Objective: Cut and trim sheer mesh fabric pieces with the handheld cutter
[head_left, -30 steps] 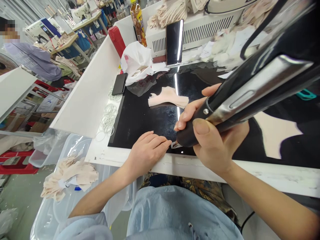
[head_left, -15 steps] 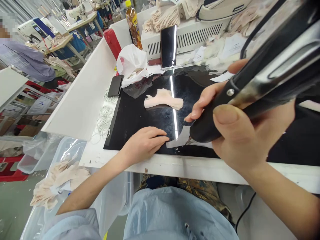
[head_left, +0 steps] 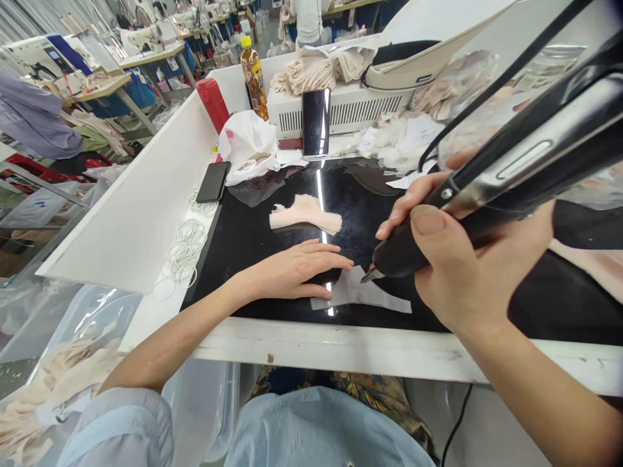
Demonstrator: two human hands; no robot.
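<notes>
My right hand (head_left: 481,259) is wrapped round a thick black hand-held tool (head_left: 491,188) with a silver lever and a cord. Its pointed metal tip is at the upper edge of a thin white cut piece of fabric (head_left: 360,295), which lies on the black tabletop. From the left, my left hand (head_left: 292,269) lies flat with fingers stretched out, the fingertips on the left part of that white piece. Beyond the hand lies a pale pink cut fabric piece (head_left: 306,214).
A phone (head_left: 316,122) leans upright against a white vented box (head_left: 292,113). Another phone (head_left: 213,183) and several pale rings (head_left: 185,250) lie along the left edge. A plastic bag (head_left: 250,146), drink bottle (head_left: 254,78) and red flask (head_left: 213,104) stand behind. Below left is a clear bin (head_left: 104,305).
My left hand has moved right and its fingers have spread onto the white piece. The tool's tip now meets the piece's upper edge. The view has shifted somewhat.
</notes>
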